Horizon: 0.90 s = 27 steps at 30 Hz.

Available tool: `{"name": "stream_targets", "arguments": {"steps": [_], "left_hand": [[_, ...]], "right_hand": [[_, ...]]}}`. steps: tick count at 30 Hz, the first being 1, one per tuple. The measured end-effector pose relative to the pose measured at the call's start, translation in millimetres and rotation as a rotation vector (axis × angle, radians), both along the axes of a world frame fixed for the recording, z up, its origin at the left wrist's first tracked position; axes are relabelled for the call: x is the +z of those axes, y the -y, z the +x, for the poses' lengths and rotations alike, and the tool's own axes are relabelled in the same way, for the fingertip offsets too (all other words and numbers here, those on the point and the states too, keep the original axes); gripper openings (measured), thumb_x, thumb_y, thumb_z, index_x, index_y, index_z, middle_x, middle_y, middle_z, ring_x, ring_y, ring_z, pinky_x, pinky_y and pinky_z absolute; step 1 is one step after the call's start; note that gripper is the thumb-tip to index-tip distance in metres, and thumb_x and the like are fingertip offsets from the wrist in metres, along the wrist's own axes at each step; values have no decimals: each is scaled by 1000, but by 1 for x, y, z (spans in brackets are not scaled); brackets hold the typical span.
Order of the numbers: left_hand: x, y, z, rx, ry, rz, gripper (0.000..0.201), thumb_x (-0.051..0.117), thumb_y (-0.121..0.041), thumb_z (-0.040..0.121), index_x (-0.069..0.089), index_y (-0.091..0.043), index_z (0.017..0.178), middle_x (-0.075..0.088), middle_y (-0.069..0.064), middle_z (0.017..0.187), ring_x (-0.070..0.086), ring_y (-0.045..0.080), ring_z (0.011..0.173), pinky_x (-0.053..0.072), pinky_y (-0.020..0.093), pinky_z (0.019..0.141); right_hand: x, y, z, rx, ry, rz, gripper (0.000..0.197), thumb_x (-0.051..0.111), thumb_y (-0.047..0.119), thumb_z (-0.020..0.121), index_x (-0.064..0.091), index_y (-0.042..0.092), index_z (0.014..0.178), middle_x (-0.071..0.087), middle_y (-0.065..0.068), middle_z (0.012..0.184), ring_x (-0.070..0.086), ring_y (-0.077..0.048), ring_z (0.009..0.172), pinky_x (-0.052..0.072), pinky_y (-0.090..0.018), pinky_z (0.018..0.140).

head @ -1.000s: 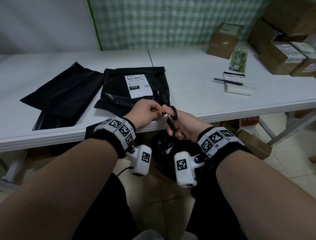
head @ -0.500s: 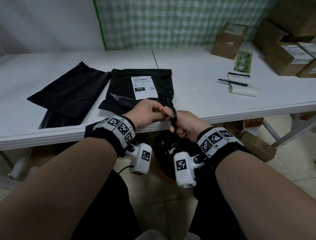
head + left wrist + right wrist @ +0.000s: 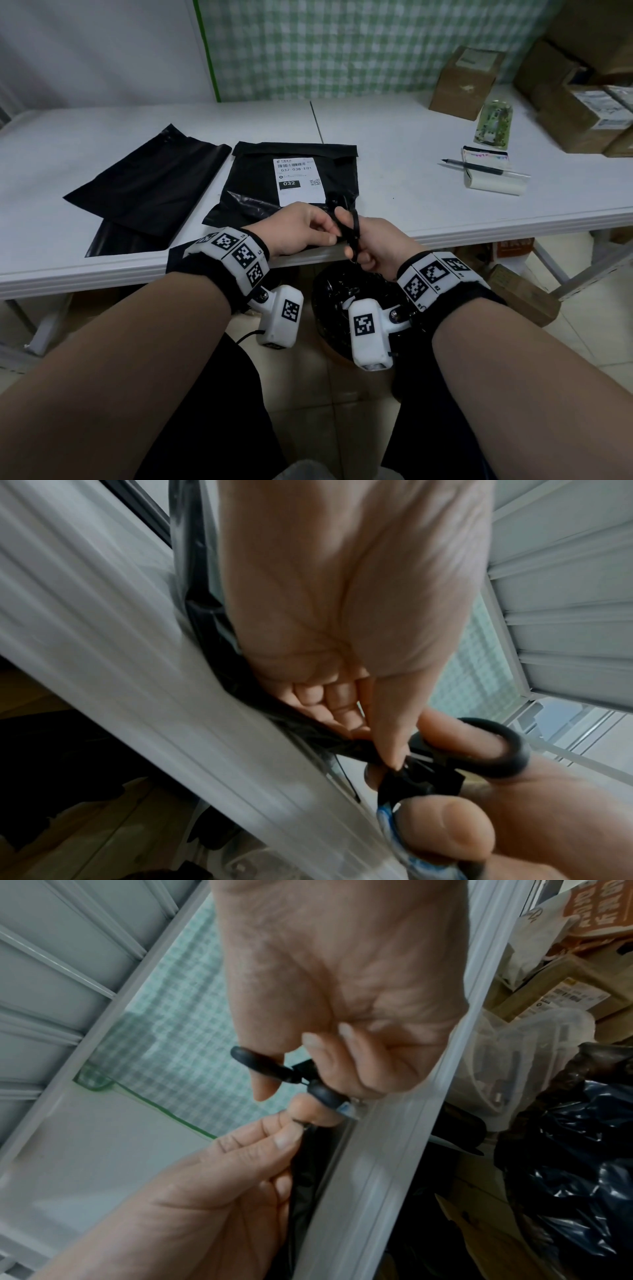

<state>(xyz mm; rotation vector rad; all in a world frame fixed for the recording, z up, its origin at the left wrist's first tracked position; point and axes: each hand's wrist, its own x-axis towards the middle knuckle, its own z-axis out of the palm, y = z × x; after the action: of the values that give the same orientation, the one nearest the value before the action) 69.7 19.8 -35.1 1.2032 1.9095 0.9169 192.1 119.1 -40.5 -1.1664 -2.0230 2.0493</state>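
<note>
**Opening the black mailer: cut at the near edge, in progress**

The left hand (image 3: 294, 228) pinches the near edge of the black mailer (image 3: 257, 178) between thumb and curled fingers. The right hand (image 3: 382, 245) grips the scissors (image 3: 354, 236), thumb and fingers through the loops, just right of the left fingertips. Beyond both sets of fingers the mailer lies flat with its label (image 3: 298, 181) up. The blades are hidden, so the cut length cannot be read. The contents appear not yet removed.

Label (image 3: 298, 181) on black mailer (image 3: 253, 178): "032-038-E01"; "032"
</note>
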Motion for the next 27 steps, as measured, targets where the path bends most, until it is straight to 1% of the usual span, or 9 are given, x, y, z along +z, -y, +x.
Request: {"name": "stream_targets", "arguments": {"steps": [8,13,15,18,20,21,23,25,27], "left_hand": [[7,4,2,-83,69,-77,10,67,-9,84,68,-20,83,60,-9,71,53,-4,65,41,6,69],[10,3,3,-120,69,-121,12,66,-9,84,67,-20,82,58,-7,70,52,2,68,40,13,74],[11,-1,3,-117,52,-114,13,65,-8,85,65,-20,82,55,-7,68,50,-2,63,39,10,70],[13,-10,3,72,-150,18,9,63,-8,85,65,-17,87,52,-7,68,48,-2,59,39,8,61],[14,-14,3,146,-337,71,13,66,-15,82,62,-18,94,55,-4,79,54,9,75,45,21,73],[13,-17,2,130,-426,47,25,69,-22,78,60,-20,102,56,0,93,55,16,90,45,28,83],[11,-21,3,61,-583,-98,64,75,-39,69,48,-26,126,45,6,123,42,24,118,38,40,101],[10,-25,7,21,-694,-220,89,74,-50,65,32,-29,141,34,3,137,32,26,128,33,46,105],[6,-31,11,31,-760,-235,88,72,-49,67,32,-27,142,34,3,140,32,28,129,32,48,103]], "right_hand": [[1,-6,2,-39,-33,-58,48,49,62,85,56,17,69,51,-2,52,31,-7,33,21,-17,38],[-1,-8,2,-74,-32,-26,43,51,54,89,51,15,71,49,-2,53,29,-5,30,20,-14,34],[0,-10,4,-89,-41,-49,41,52,54,88,50,17,73,48,-2,52,28,-5,29,20,-14,33],[2,-13,7,-83,-52,-80,39,52,56,87,49,18,77,48,-1,52,27,-5,29,19,-15,33],[4,-14,8,-67,-54,-88,39,52,57,87,49,18,80,48,0,52,27,-5,30,19,-15,34],[4,-15,9,-61,-56,-94,39,52,57,87,49,18,81,48,0,51,27,-5,30,19,-15,35],[5,-15,10,-49,-64,-112,39,52,57,87,49,18,81,48,0,50,27,-5,30,18,-15,34],[5,-16,11,-37,-68,-122,39,52,56,87,49,18,82,49,1,49,27,-6,30,19,-15,34],[6,-16,12,-25,-68,-117,38,51,55,88,48,18,82,49,1,48,27,-6,30,18,-15,34]]}}
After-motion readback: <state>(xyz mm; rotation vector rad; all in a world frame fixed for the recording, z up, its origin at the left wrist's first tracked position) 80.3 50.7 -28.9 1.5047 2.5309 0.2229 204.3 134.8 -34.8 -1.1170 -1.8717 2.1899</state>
